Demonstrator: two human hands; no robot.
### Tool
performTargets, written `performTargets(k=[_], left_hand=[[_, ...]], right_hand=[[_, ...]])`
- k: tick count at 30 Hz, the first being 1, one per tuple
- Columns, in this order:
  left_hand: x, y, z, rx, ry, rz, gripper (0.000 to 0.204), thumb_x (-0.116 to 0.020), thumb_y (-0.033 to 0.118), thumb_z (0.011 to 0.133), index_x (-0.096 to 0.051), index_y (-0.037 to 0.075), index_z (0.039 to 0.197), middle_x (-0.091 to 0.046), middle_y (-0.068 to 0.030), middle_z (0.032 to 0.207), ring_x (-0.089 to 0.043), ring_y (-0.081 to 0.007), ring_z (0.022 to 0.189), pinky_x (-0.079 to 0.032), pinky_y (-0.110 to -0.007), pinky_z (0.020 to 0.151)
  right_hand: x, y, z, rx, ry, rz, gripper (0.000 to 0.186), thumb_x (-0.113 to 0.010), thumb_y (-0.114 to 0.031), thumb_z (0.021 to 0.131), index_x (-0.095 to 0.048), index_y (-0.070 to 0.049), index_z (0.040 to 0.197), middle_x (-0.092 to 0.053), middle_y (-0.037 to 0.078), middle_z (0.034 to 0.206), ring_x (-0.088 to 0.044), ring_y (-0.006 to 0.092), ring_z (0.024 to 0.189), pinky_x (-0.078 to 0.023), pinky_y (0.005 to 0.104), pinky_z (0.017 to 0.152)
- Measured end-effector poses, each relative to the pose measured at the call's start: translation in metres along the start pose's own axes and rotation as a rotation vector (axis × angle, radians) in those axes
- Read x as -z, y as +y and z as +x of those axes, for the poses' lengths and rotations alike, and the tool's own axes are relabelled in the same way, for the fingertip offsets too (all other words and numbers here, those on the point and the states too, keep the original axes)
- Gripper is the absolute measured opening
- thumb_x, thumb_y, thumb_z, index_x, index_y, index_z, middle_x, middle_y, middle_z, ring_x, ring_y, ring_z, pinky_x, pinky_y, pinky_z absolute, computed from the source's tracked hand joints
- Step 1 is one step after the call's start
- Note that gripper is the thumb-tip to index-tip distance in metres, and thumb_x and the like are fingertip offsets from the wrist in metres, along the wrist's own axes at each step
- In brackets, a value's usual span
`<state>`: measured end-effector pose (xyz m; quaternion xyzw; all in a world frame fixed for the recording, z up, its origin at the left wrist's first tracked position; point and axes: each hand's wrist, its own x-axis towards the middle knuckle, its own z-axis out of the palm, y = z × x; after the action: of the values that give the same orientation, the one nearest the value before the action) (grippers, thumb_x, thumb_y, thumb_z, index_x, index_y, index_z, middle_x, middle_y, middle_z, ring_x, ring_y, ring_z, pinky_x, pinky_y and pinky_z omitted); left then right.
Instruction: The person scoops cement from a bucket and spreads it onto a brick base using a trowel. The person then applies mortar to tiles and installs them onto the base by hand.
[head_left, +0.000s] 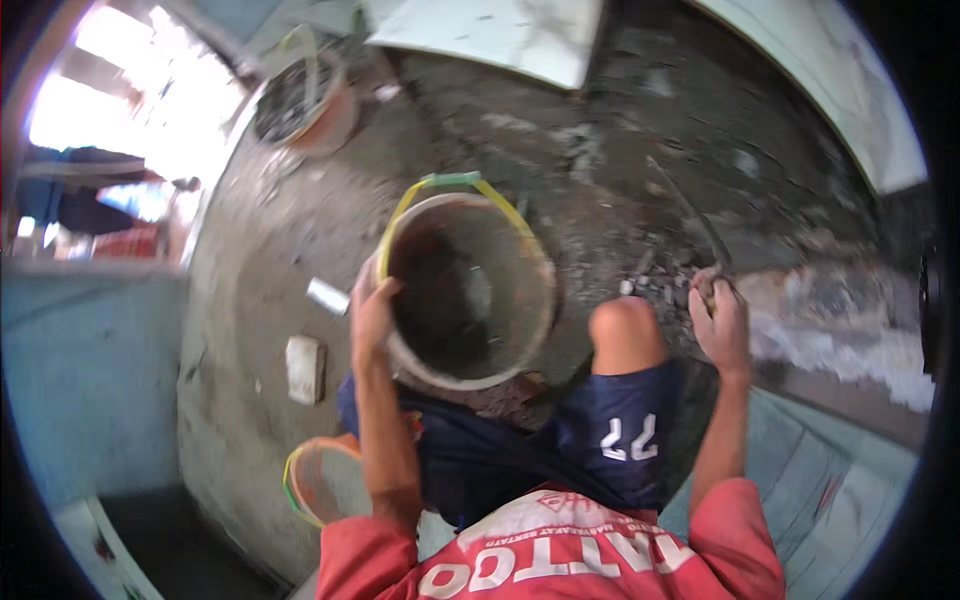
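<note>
A pale bucket [466, 315] with a yellow handle and green grip stands in front of me, its inside grimy and dark. My left hand [372, 312] grips its left rim, fingers closed over the edge. In my right hand [718, 325], to the right of the bucket, is a long, thin, dark metal tool [712, 225] held by its handle, its tip angled away from me. Small broken grey rubble [662, 287] lies on the floor between that hand and the bucket, just beyond my bent right knee [625, 335].
An orange bucket [330, 120] of dark rubble stands at back left, another [315, 480] by my left side. A white block [305, 368] and small pale piece [327, 296] lie left. White panels [480, 30] edge the back. A bright opening [110, 90] is upper left, above a blue wall [85, 380].
</note>
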<state>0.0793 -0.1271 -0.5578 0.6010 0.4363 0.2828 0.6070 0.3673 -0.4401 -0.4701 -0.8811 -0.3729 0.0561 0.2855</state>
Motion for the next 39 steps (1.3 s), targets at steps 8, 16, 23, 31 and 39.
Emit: performTargets(k=[8, 16, 23, 31, 39], left_hand=[[0.025, -0.003, -0.007, -0.043, -0.119, -0.059, 0.058, -0.046, -0.003, 0.061, -0.049, -0.005, 0.118, -0.053, -0.006, 0.112, -0.048, -0.0147, 0.104, -0.032, -0.021, 0.092], [0.033, 0.009, -0.006, -0.077, -0.16, 0.022, 0.055, -0.047, -0.002, 0.062, -0.051, -0.005, 0.117, -0.057, -0.0039, 0.103, -0.051, -0.0114, 0.093, -0.037, -0.02, 0.084], [0.024, 0.012, -0.01, -0.07, -0.189, 0.16, 0.052, -0.048, 0.001, 0.064, -0.054, 0.001, 0.116, -0.056, -0.004, 0.085, -0.051, -0.0135, 0.08, -0.041, -0.025, 0.077], [0.026, 0.01, -0.013, -0.094, -0.148, 0.129, 0.051, -0.05, -0.001, 0.064, -0.052, -0.003, 0.115, -0.059, -0.0069, 0.097, -0.052, -0.0141, 0.091, -0.038, -0.024, 0.085], [0.012, 0.014, -0.025, -0.13, -0.062, 0.036, 0.051, -0.046, -0.004, 0.066, -0.051, -0.004, 0.116, -0.059, -0.0078, 0.103, -0.052, -0.0148, 0.096, -0.037, -0.024, 0.087]], right_hand=[[-0.172, -0.118, 0.01, 0.494, -0.533, -0.421, 0.017, -0.053, -0.015, 0.077, -0.056, -0.005, 0.09, -0.06, 0.016, 0.075, -0.061, 0.0258, 0.071, -0.048, 0.037, 0.059], [-0.258, -0.156, 0.013, 0.768, -0.11, -0.691, 0.017, -0.051, -0.017, 0.078, -0.056, -0.005, 0.088, -0.054, 0.008, 0.075, -0.054, 0.022, 0.068, -0.043, 0.0376, 0.055], [-0.243, -0.156, -0.03, 1.061, -0.23, -0.751, 0.03, -0.051, -0.019, 0.076, -0.054, -0.001, 0.099, -0.054, 0.008, 0.077, -0.054, 0.0217, 0.069, -0.043, 0.0387, 0.054], [-0.228, -0.131, -0.007, 0.754, -0.364, -0.648, 0.022, -0.052, -0.02, 0.076, -0.054, -0.01, 0.096, -0.057, 0.005, 0.082, -0.057, 0.0197, 0.071, -0.042, 0.0328, 0.055], [-0.233, -0.108, -0.028, 0.866, -0.554, -0.686, 0.019, -0.051, -0.014, 0.078, -0.053, -0.005, 0.094, -0.058, 0.01, 0.082, -0.06, 0.0257, 0.072, -0.046, 0.0386, 0.053]])
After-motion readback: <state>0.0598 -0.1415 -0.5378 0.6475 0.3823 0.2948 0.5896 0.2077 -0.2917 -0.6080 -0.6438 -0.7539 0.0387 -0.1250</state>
